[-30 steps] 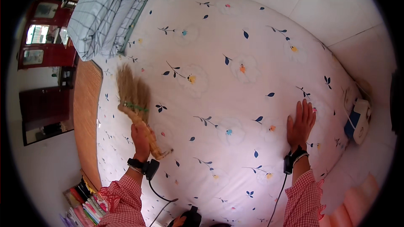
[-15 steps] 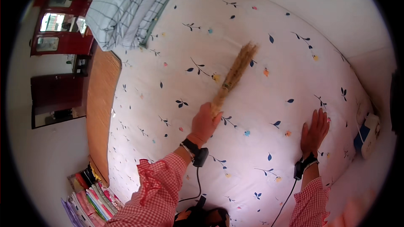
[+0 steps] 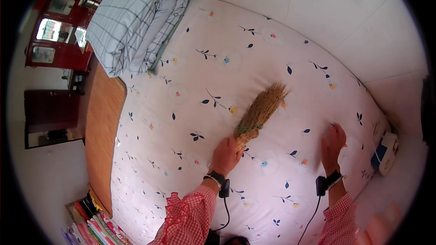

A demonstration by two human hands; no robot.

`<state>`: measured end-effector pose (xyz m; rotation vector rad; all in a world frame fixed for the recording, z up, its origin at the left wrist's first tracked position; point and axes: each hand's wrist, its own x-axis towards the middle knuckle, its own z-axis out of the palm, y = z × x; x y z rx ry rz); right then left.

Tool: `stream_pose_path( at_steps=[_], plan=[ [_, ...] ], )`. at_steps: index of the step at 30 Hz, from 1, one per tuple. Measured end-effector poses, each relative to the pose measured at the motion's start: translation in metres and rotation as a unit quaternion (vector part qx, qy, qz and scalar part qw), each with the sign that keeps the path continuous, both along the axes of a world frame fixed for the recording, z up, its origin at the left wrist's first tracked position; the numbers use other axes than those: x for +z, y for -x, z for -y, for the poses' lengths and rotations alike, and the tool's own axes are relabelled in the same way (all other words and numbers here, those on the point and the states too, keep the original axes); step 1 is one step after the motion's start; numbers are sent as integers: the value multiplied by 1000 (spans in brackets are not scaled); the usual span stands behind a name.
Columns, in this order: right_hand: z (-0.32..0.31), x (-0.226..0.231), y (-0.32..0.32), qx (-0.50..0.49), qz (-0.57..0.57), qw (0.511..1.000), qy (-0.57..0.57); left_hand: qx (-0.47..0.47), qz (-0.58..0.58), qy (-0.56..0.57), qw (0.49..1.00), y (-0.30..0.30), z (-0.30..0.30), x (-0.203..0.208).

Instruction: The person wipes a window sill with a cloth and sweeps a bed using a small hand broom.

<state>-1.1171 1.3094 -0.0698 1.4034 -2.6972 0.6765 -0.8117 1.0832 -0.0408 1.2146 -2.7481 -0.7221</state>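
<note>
My left hand (image 3: pixel 225 157) is closed around the handle of a straw whisk broom (image 3: pixel 260 112). The broom's flared bristle end points away and to the right, against a white bed sheet (image 3: pixel 254 77) printed with small flowers and dark leaves. A green tie rings the broom near its handle. To the right, my right hand (image 3: pixel 333 149) rests on the sheet with its fingers loosely bent and nothing seen in it. Both wrists carry black devices with cables.
A folded checked quilt (image 3: pixel 127 27) lies at the far left of the bed. Along the left edge runs a brown mat (image 3: pixel 103 131). Folded cloths (image 3: pixel 100 230) are stacked at lower left. A blue-and-white object (image 3: pixel 385 153) sits at the right edge by the wall (image 3: pixel 345 22).
The broom has turned to show its broad side, and its tip has come nearer. My right hand has gone from flat and stretched to loosely bent. The view has shifted slightly.
</note>
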Motion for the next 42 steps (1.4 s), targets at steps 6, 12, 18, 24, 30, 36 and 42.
stream_pose_path(
  at_steps=[6, 12, 18, 24, 30, 36, 42],
  plan=[
    [210, 23, 23, 74, -32, 997, -5, -12, 20, -16, 1000, 0, 4, 1],
    [258, 0, 71, 20, -67, 993, -91, -17, 44, -57, 997, 5, 9, 10],
    [261, -3, 72, -3, -43, 990, -134, -16, 28, -163, 986, 4, 26, 23],
    [267, -2, 72, -4, -26, 987, -159, 212, -146, -331, 908, 21, 47, 75],
    [263, -1, 74, -1, -23, 985, -173, 329, -498, -525, 607, 196, 200, 99],
    [265, -2, 74, 9, -22, 987, -160, 311, -541, -487, 612, 280, 304, 65],
    [268, 2, 75, 18, -35, 989, -146, 419, -426, -452, 663, 229, 335, 28]
  ],
)
